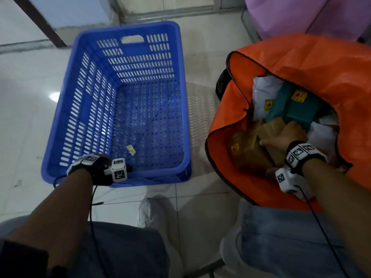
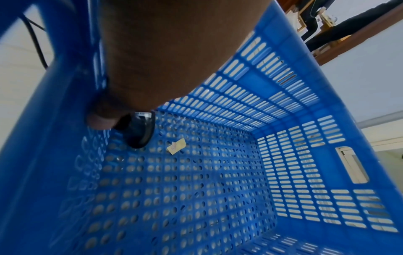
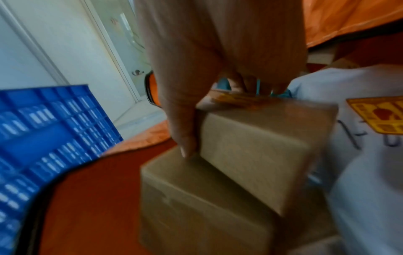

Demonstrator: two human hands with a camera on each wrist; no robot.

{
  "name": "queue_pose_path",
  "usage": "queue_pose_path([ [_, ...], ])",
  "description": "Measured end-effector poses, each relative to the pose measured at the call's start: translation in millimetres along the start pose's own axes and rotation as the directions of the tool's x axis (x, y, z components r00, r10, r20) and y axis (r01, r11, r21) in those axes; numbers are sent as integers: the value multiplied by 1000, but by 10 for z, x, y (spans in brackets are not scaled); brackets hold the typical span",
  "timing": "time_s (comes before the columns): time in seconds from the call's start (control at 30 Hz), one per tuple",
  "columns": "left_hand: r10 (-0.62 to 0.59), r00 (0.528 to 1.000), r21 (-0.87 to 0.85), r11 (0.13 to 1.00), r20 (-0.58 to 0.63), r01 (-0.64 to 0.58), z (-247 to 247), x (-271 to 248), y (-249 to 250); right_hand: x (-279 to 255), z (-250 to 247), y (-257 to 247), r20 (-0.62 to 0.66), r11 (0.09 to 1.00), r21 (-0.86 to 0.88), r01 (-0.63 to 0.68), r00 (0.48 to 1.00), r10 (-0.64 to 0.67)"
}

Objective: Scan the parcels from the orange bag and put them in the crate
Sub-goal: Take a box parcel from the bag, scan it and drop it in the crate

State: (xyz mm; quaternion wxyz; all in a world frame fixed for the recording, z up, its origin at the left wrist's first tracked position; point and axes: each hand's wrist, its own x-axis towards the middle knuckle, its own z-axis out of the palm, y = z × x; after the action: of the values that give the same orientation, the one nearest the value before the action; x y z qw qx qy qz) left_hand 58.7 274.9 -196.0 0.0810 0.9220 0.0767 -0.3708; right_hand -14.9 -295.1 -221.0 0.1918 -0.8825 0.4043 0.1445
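The blue slotted crate (image 1: 181, 109) stands on the floor at left, holding only a yellow sticker scrap (image 1: 130, 149). My left hand (image 1: 103, 157) hangs just inside the crate's near wall (image 2: 43, 155) and grips a black scanner (image 2: 139, 131). At right the orange bag (image 1: 301, 61) lies open, with brown boxes, teal boxes (image 1: 297, 109) and white mailers (image 1: 263, 91) inside. My right hand (image 1: 285, 135) is in the bag and grips a brown cardboard box (image 3: 261, 146), thumb on its left side, fingers over its far edge. This box rests tilted on another brown box (image 3: 196, 198).
A white mailer (image 3: 359, 163) with a yellow label presses against the held box on its right. A black object (image 1: 221, 83) sits between crate and bag. My knees and a white shoe (image 1: 148, 211) are near the crate's front. Purple fabric (image 1: 291, 15) lies behind the bag.
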Motion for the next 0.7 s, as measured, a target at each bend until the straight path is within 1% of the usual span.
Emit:
queue_pose_path([
  [0.03,-16,999,41,999,-31,17,-18,10,-29,-38,-40,-82,-12,993,119,-6,1000,7],
  [0.07,-31,999,96,995,-13,32,-16,4,-37,-59,-77,-163,-30,971,240,10,1000,-3],
  [0.1,-39,999,29,999,15,38,-29,-40,9,-87,-135,-265,-49,941,337,35,999,-20],
  [0.13,-30,999,34,999,28,29,-25,-40,40,-127,-203,-374,-65,907,415,76,996,-53],
  [0.17,-47,998,-55,997,35,49,-62,-83,87,-187,-278,-497,-64,872,476,113,994,-93],
  [0.2,-41,998,-69,997,37,44,-73,-82,144,-244,-349,-628,-58,836,527,156,987,-147],
  [0.23,-34,998,2,999,54,34,-93,-65,193,-335,-434,-756,-46,797,574,186,980,-196],
  [0.27,-1,999,67,998,38,-2,-120,-94,275,-407,-508,-870,-35,751,626,210,970,-242],
  [0.3,37,999,128,991,0,-37,-193,-179,387,-498,-596,-986,-15,702,682,206,963,-268],
  [0.33,45,999,165,985,6,-45,-275,-256,496,-601,-673,-1104,-6,621,758,199,954,-298],
  [0.37,117,993,228,967,-4,-113,-362,-320,565,-730,-747,-1220,8,522,834,181,941,-339],
  [0.4,134,991,244,961,-14,-127,-466,-372,623,-859,-810,-1328,37,416,898,143,918,-396],
  [0.43,165,986,219,964,-38,-152,-572,-382,643,-992,-871,-1427,88,318,946,66,890,-447],
  [0.47,162,984,105,983,-73,-154,-687,-405,661,-1128,-925,-1514,150,234,972,-35,855,-496],
  [0.53,151,983,-135,977,-106,-165,-928,-517,683,-1364,-985,-1628,264,156,964,-213,770,-581],
  [0.57,167,978,-222,956,-126,-192,-1046,-620,688,-1496,-1014,-1678,308,146,949,-280,715,-627],
  [0.6,203,967,-328,913,-155,-244,-1132,-728,693,-1597,-1021,-1715,347,147,928,-343,651,-675],
  [0.63,243,953,-443,845,-183,-300,-1198,-828,689,-1705,-1019,-1749,373,147,905,-400,578,-726],
  [0.67,280,936,-573,740,-213,-352,-1234,-925,668,-1814,-1014,-1788,379,146,886,-440,507,-774],
  [0.7,329,911,-658,633,-248,-408,-1259,-1029,668,-1910,-1015,-1835,373,144,870,-472,438,-818],
])
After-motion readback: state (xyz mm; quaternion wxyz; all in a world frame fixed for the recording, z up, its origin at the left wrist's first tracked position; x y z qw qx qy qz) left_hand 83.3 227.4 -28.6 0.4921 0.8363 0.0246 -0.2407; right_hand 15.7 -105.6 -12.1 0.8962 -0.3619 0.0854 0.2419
